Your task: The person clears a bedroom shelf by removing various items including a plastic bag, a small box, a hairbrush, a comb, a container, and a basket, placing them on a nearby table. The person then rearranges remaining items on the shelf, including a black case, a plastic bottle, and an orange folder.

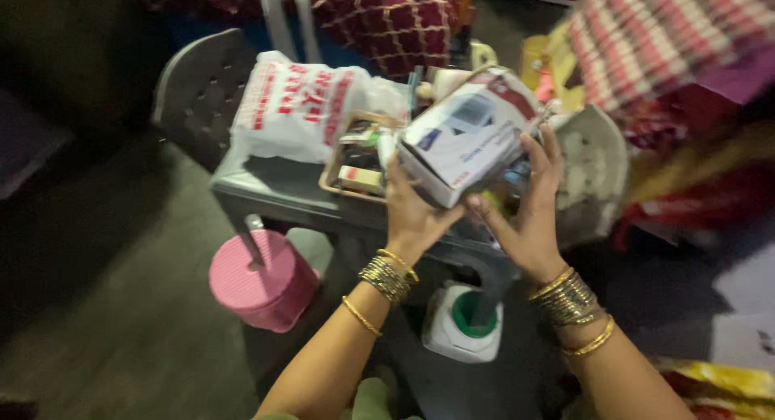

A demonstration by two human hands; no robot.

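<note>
Over the crowded grey plastic chair (266,190), beside its front edge, your left hand (413,214) and right hand (529,214) clasp the white-and-blue cardboard box (468,137); keep it level, clear of the white plastic bag (303,105) and wicker tray (355,178)

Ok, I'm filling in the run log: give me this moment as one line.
left hand: under white box | right hand: on box's side | box: held above grey chair | nearby: white plastic bag, pink basket
</note>
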